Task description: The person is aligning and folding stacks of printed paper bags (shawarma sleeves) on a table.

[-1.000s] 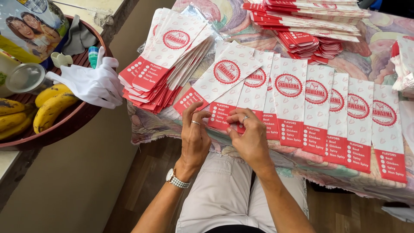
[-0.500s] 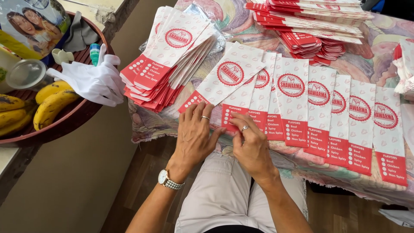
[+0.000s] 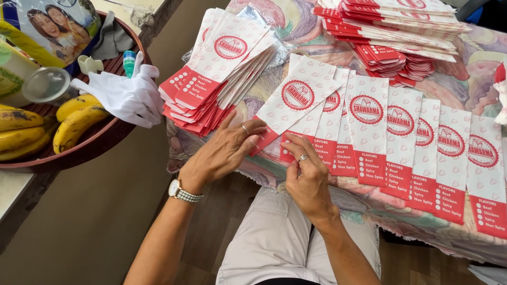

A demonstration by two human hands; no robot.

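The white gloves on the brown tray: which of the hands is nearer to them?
Left. The left hand lies just right of and below the white gloves, on a paper sleeve; the right hand is farther right.

The left hand (image 3: 224, 150) reaches forward from the lower left, palm down, fingers spread and lightly bent, with a ring on one finger and a watch on the wrist. The right hand (image 3: 308, 177) sits just beside it, back turned up, fingers curled inward with the tips drawn together in a pinch, and a ring shows on one finger. Both forearms are bare and rise from the bottom edge, converging toward the hands, while the person's lap in pale trousers lies below and between them.
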